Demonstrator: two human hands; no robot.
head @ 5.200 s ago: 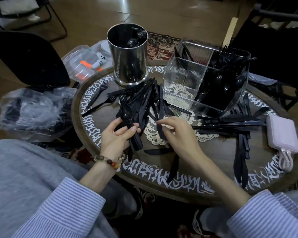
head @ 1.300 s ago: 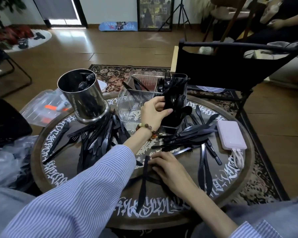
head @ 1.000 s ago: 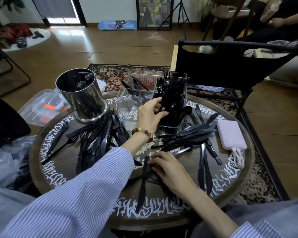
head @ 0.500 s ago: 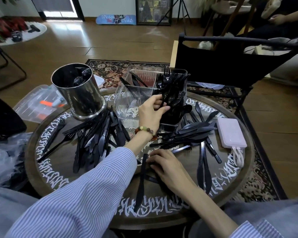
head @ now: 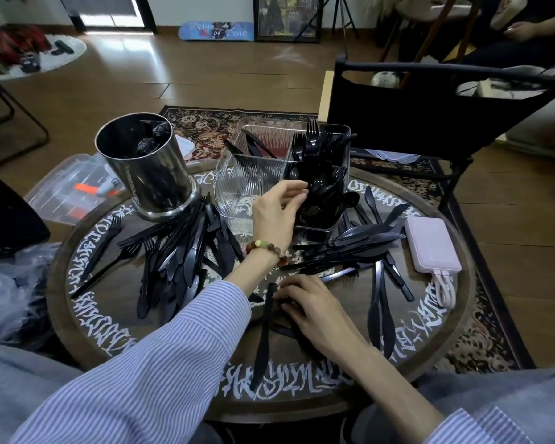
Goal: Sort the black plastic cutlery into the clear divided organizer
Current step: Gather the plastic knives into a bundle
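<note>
left hand (head: 274, 213) at organizer (head: 250, 177) (spoons (head: 321, 193) inside); right hand (head: 311, 310) on table (head: 87, 334)

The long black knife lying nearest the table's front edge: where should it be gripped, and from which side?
Grip the long black knife at its far end, beside the right hand, coming from above. It lies flat, lengthwise toward the person, apart from the piles, so a pinch across its narrow width looks easiest.
</note>
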